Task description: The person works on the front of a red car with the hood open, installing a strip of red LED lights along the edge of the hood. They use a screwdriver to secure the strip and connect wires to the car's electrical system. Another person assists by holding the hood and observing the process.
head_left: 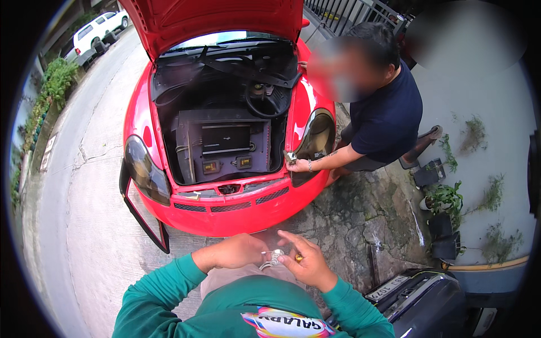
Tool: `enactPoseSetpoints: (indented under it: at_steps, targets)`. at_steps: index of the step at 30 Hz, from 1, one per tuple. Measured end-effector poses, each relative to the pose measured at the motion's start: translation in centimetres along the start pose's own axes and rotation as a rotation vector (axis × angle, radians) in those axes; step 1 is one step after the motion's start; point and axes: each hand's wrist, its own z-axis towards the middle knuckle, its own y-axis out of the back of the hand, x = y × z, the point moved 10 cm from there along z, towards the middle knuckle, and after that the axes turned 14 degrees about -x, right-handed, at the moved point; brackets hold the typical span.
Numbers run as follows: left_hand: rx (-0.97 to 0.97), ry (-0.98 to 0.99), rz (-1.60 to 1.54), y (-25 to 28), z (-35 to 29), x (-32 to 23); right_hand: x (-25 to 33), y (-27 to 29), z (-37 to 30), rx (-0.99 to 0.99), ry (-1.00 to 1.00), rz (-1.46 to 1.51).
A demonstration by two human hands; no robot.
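Observation:
In front of my belly, my left hand (241,251) is closed, its fingertips pinching the end of a thin whitish piece (265,253). Beside it, my right hand (309,262), with a gold ring, has its thumb and fingers bent around a small silvery-white looped thing (275,258). Whether this is coiled cord or metal, I cannot tell. Both hands nearly meet at it. Ahead stands a red car (225,217) with its front lid (220,22) raised. In its front compartment lie a black amplifier-like box (225,138) and two small boxes (212,167).
At the car's right front corner, a person in a dark shirt (389,107) holds a small metal part (291,158). A black-framed panel (143,211) leans at the left headlight. Potted plants (445,197) and a dark vehicle (422,304) stand to my right.

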Motion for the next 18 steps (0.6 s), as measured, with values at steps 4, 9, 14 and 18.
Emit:
enactPoseSetpoints:
  at_steps: [4, 9, 14, 18]
  targets:
    - [0.129, 0.108, 0.204, -5.9, -3.1, -1.0, 2.3, -0.6, -5.2, 0.107, 0.238, -0.138]
    - [0.16, 0.122, 0.177, -6.8, -5.3, 0.0, 3.6, -0.6, -8.5, 0.026, 0.153, -0.148]
    - [0.213, -0.124, 0.276, -4.6, -7.9, -4.7, 7.1, -2.4, -9.0, -0.009, 0.196, -0.204]
    - [0.231, -0.235, 0.341, -1.5, -9.8, -5.8, 10.4, -5.0, -8.3, -0.02, 0.195, -0.25]
